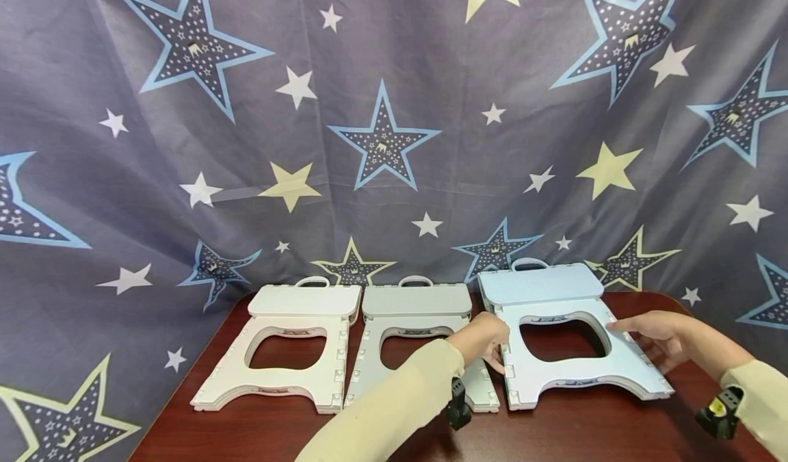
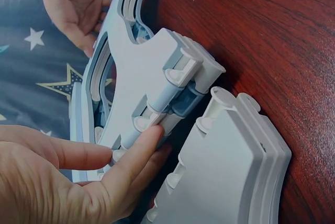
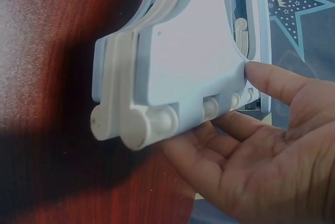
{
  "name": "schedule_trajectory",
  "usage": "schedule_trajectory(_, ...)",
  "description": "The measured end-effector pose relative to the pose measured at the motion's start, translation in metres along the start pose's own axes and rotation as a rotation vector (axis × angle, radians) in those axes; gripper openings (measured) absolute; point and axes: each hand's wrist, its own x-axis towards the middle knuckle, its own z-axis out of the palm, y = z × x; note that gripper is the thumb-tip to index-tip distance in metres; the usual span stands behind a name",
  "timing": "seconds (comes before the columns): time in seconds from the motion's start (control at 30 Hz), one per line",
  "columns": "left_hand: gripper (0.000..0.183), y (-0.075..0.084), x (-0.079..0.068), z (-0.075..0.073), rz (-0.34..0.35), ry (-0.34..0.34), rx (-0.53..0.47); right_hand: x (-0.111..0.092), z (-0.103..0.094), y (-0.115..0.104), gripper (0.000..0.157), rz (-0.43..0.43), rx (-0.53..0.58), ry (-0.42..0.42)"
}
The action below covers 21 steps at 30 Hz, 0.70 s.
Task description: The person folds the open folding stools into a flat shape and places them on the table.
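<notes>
Three folding step stools lie folded flat in a row on the table. The light-blue stool (image 1: pixel 572 369) is at the right, with both hands on its side edges. My left hand (image 1: pixel 486 339) holds its left edge, thumb and fingers at the hinge knuckles in the left wrist view. At the opposite edge my right hand (image 1: pixel 661 335) grips the same stool, thumb (image 3: pixel 275 80) on the upper face by the cutout and the other fingers under the side. The grey stool (image 1: pixel 418 300) lies just left of it, partly covered by my left sleeve. Farthest left is the white stool (image 1: pixel 304 301).
The dark red wooden table (image 1: pixel 185 393) carries all three stools. Behind it hangs a grey curtain (image 1: pixel 382 229) printed with stars. A narrow gap separates the blue stool from the grey one. Each stool's carry handle points toward the curtain.
</notes>
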Motion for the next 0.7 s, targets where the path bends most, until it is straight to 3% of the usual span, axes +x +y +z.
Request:
schedule_trajectory(0.03,0.052,-0.001,0.002,0.000,-0.001,-0.006,0.006,0.000,0.000,0.000,0.066,0.004,0.000,0.003)
schedule_trajectory(0.1,0.053,0.001,-0.007,-0.002,-0.001,-0.018,0.009,0.001,0.001,0.001,0.066,0.007,-0.003,0.006)
schedule_trajectory(0.17,0.052,0.008,-0.036,-0.007,-0.007,-0.039,0.023,0.001,0.002,0.002,0.067,0.010,-0.003,0.007)
schedule_trajectory(0.2,0.050,0.013,-0.055,-0.010,-0.004,-0.042,0.033,0.001,0.002,0.002,0.068,0.012,-0.003,0.007)
schedule_trajectory(0.37,0.048,0.046,-0.184,-0.031,-0.034,-0.073,0.052,0.003,0.002,0.005,0.069,0.018,-0.007,0.001)
schedule_trajectory(0.43,0.049,0.053,-0.214,-0.035,-0.057,-0.085,0.046,0.004,0.003,0.006,0.073,0.023,-0.015,0.000)
schedule_trajectory(0.5,0.049,0.051,-0.213,-0.034,-0.064,-0.086,0.045,0.005,0.004,0.008,0.077,0.024,-0.024,-0.003)
schedule_trajectory(0.53,0.048,0.047,-0.203,-0.032,-0.066,-0.086,0.045,0.005,0.004,0.008,0.079,0.024,-0.027,-0.004)
schedule_trajectory(0.7,0.040,0.026,-0.108,-0.018,-0.112,-0.125,0.066,0.007,0.007,0.010,0.080,0.025,-0.029,0.005)
